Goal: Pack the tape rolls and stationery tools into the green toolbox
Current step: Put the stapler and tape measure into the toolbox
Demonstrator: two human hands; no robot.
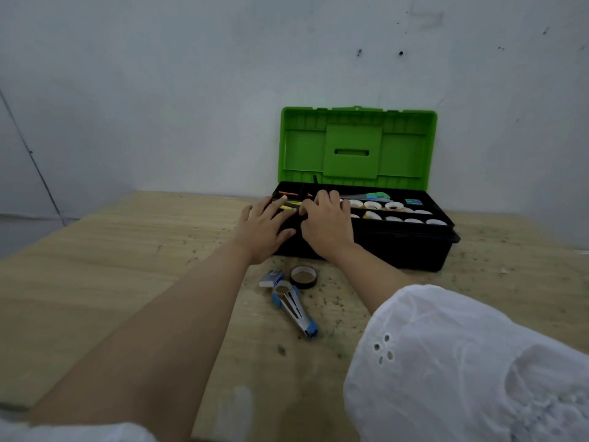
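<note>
— Your left hand (264, 224) lies flat with its fingers spread on the left end of the black tray (398, 227) inside the green toolbox (299, 148).

— Your right hand (325, 218) is just beside it, fingers bent down into the tray. I cannot tell whether they pinch anything.

— The toolbox stands open at the back of the worktop (111, 266), its lid upright against the wall (191, 90).

— Tape rolls (393, 206) sit in two rows in the tray's right part. A yellow piece (288, 207) shows by your left fingertips.

— Near your wrists, in front of the box, a black tape roll (303, 276) lies flat on the worktop. A small white and blue block (271, 278) is just beside it. Nearer you lies a blue and silver tool (298, 311) with a small roll (283, 287) on its far end.
</note>
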